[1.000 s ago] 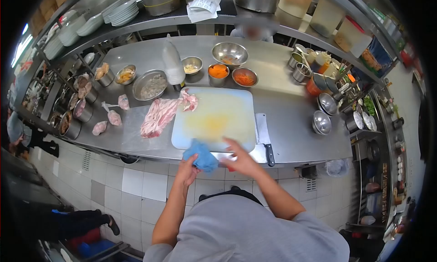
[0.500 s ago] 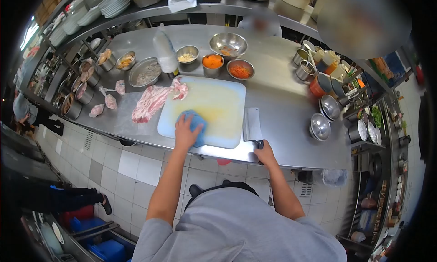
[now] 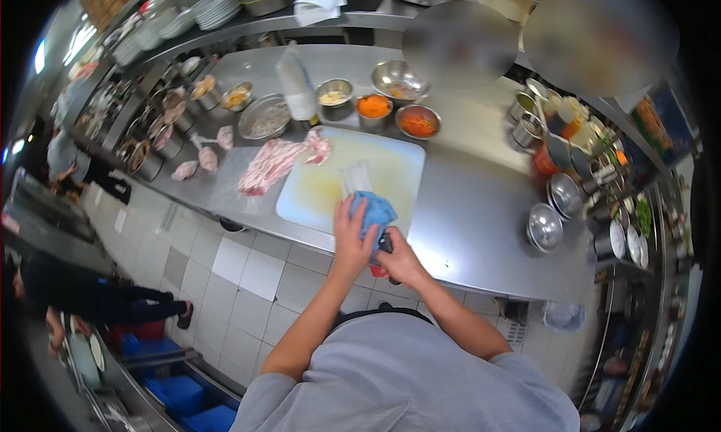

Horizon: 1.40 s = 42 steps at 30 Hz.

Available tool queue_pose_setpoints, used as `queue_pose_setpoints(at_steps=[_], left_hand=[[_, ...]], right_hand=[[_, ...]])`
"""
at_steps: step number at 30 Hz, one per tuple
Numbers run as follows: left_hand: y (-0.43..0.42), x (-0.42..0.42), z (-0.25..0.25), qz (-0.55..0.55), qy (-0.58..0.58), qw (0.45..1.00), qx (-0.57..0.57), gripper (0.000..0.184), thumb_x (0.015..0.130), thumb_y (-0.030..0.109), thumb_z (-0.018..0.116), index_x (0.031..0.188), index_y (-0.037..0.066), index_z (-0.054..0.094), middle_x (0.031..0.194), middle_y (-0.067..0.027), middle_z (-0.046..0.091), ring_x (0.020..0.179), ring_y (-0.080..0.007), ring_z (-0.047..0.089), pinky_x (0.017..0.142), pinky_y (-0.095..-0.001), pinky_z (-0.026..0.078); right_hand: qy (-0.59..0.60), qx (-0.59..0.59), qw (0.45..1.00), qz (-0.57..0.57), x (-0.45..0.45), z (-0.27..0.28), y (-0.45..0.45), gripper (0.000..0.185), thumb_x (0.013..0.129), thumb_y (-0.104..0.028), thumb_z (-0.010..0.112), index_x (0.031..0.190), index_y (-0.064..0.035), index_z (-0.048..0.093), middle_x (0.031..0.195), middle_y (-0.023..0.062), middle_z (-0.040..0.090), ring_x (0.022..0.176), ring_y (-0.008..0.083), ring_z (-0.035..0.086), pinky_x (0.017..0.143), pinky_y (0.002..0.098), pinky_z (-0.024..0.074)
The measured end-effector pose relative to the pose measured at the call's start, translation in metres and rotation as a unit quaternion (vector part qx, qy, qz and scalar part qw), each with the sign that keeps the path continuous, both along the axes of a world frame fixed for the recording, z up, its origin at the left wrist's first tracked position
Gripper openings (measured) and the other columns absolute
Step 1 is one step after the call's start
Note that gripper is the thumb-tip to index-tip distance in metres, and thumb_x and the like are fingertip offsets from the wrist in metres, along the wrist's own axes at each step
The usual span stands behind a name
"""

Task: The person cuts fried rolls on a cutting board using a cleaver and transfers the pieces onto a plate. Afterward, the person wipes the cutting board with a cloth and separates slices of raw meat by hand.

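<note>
My left hand (image 3: 354,233) is closed on a blue cloth (image 3: 373,209), pressed against the cleaver. The cleaver's pale blade (image 3: 356,178) shows beyond the cloth, over the white cutting board (image 3: 304,203). Its black handle (image 3: 386,242) sits in my right hand (image 3: 403,259), fingers wrapped round it, at the board's near edge. Part of the blade is hidden under the cloth. A yellowish wet stain marks the board. Raw pink meat (image 3: 272,164) lies on the steel left of the board, with a piece on its upper left corner.
Bowls of orange pieces (image 3: 373,106) and shredded carrot (image 3: 418,122) stand behind the board. A tall plastic-wrapped stack (image 3: 296,83) is beside them. Steel bowls (image 3: 544,228) sit at the right. Another person (image 3: 98,289) is at the far left.
My right hand has lifted the cleaver from the steel right of the board and brought it left over the board. My left hand has moved the blue cloth from the board onto the cleaver.
</note>
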<state>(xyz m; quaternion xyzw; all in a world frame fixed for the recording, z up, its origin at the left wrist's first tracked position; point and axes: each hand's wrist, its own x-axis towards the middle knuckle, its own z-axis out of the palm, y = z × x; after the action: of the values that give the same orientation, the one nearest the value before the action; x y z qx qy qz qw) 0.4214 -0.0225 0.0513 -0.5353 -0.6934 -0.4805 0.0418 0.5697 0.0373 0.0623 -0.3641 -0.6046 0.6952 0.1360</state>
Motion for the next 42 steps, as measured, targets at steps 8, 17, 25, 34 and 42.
queue_pose_setpoints(at_steps=[8, 17, 25, 34, 42], left_hand=[[-0.069, -0.091, -0.011, 0.227, -0.053, 0.967, 0.103, 0.055, 0.101, 0.012, 0.055, 0.154, 0.001, 0.047, 0.165, -0.0259, 0.034, 0.153, -0.0447, 0.032, 0.126, -0.0541, 0.024], [-0.129, -0.156, 0.026, 0.053, -0.722, 0.627, 0.289, 0.042, 0.109, 0.041, 0.052, 0.134, 0.008, 0.061, 0.128, -0.0109, 0.071, 0.112, -0.0244, 0.071, 0.097, -0.0403, 0.059], [-0.07, -0.059, -0.039, -0.062, -0.781, 0.621, 0.041, 0.045, 0.106, 0.043, 0.059, 0.13, 0.007, 0.068, 0.108, -0.0053, 0.074, 0.098, -0.0219, 0.071, 0.093, -0.0364, 0.058], [0.084, -0.089, -0.049, 0.003, -0.079, 0.989, -0.123, 0.045, 0.094, 0.03, 0.076, 0.125, -0.001, 0.07, 0.119, -0.0229, 0.068, 0.108, -0.0368, 0.069, 0.091, -0.0452, 0.056], [0.11, 0.043, -0.071, -0.211, 0.027, 0.935, -0.285, 0.043, 0.083, 0.018, 0.077, 0.125, 0.008, 0.07, 0.124, -0.0173, 0.061, 0.11, -0.0413, 0.064, 0.096, -0.0497, 0.055]], right_hand=[[0.009, 0.06, 0.97, 0.235, -0.068, 0.03, -0.04, 0.047, 0.096, -0.011, 0.065, 0.136, -0.0028, 0.042, 0.08, 0.0108, 0.059, 0.055, 0.0172, 0.059, 0.046, 0.035, 0.0475], [0.107, -0.186, 0.928, 0.304, -0.072, 0.004, -0.055, 0.038, 0.1, -0.012, 0.067, 0.131, -0.0057, 0.046, 0.077, 0.0026, 0.057, 0.055, 0.0112, 0.057, 0.048, 0.0293, 0.0483], [0.13, -0.176, 0.975, 0.028, -0.019, -0.017, 0.015, 0.028, 0.098, -0.009, 0.065, 0.122, -0.0132, 0.051, 0.074, 0.0019, 0.057, 0.051, 0.0112, 0.055, 0.042, 0.0294, 0.0474], [0.101, -0.049, 0.959, -0.26, 0.199, -0.012, 0.07, 0.03, 0.098, -0.007, 0.065, 0.124, -0.0106, 0.05, 0.076, 0.0024, 0.057, 0.051, 0.0123, 0.055, 0.041, 0.0288, 0.0472], [0.067, -0.085, 0.903, -0.415, 0.289, -0.028, -0.016, 0.031, 0.098, -0.004, 0.064, 0.125, -0.0079, 0.048, 0.075, 0.0046, 0.056, 0.051, 0.0137, 0.054, 0.041, 0.0296, 0.046]])
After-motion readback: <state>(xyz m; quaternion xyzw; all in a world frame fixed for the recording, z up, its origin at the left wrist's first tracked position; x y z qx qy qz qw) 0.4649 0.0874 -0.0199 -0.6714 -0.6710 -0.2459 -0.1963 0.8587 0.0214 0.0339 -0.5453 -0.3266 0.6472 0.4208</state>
